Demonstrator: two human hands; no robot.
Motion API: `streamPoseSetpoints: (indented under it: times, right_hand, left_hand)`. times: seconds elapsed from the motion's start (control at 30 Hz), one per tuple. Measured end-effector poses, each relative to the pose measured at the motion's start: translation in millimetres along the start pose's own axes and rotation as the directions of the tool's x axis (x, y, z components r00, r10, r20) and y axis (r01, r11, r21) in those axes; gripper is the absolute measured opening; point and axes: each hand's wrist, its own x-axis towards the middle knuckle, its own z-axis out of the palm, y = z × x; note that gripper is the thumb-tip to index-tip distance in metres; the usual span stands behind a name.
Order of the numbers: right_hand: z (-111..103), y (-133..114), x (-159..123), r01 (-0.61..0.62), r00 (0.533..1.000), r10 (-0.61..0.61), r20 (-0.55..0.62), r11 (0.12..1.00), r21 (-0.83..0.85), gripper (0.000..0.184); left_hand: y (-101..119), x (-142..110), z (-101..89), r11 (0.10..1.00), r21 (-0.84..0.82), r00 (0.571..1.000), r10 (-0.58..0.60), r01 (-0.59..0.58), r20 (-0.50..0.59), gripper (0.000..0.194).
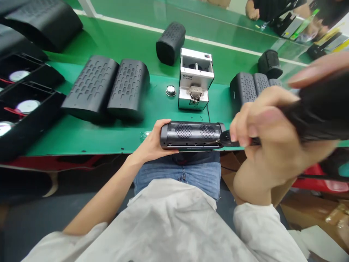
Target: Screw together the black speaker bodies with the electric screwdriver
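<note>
A black speaker body [195,131] with two round perforated grilles lies at the front edge of the green bench. My left hand [156,140] grips its left end, thumb on top and fingers below. Close to the camera, my right hand [272,134] is wrapped round a black power screwdriver [321,105]. The narrow front end of the tool reaches the right end of the speaker, near its lower edge. Whether a screw sits under the bit is too small to tell. Part of the tool's body runs out of view at the right.
Behind the speaker stands a white screw feeder [195,82], with a round silver part [171,91] beside it. Black speaker housings [91,85] stand at the left, others [244,89] at the right. Open housings [27,107] with red wires are at far left. Another person's hand [253,14] shows across the bench.
</note>
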Motion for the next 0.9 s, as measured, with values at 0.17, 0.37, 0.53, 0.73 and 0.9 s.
streamPoseSetpoints:
  times: [0.17, 0.37, 0.53, 0.73, 0.9]
  right_hand:
    - [35, 27, 0, 0.155, 0.988, -0.154, -0.015, 0.984, 0.087, 0.028]
    - [31, 34, -2, 0.155, 0.987, -0.157, 0.017, 0.984, 0.093, 0.029]
    - [31, 42, -2, 0.205, 0.977, -0.210, 0.039, 0.973, 0.106, 0.028]
    - [30, 44, 0, 0.208, 0.973, -0.221, 0.075, 0.967, 0.145, 0.025]
    - [34, 54, 5, 0.259, 0.944, -0.306, 0.126, 0.920, 0.294, 0.029]
  left_hand:
    - [13, 0, -3.6, 1.000, 0.012, 1.000, 0.006, -0.006, 0.006, 0.111]
    - [18, 9, -6.7, 1.000, -0.014, 1.000, 0.026, -0.026, -0.001, 0.106]
    - [22, 13, -7.4, 1.000, -0.017, 1.000, 0.016, -0.016, 0.008, 0.104]
    - [15, 10, -6.7, 0.999, -0.045, 1.000, 0.001, -0.001, 0.003, 0.104]
    - [-9, 8, 3.7, 0.992, -0.049, 0.993, 0.118, -0.119, -0.016, 0.114]
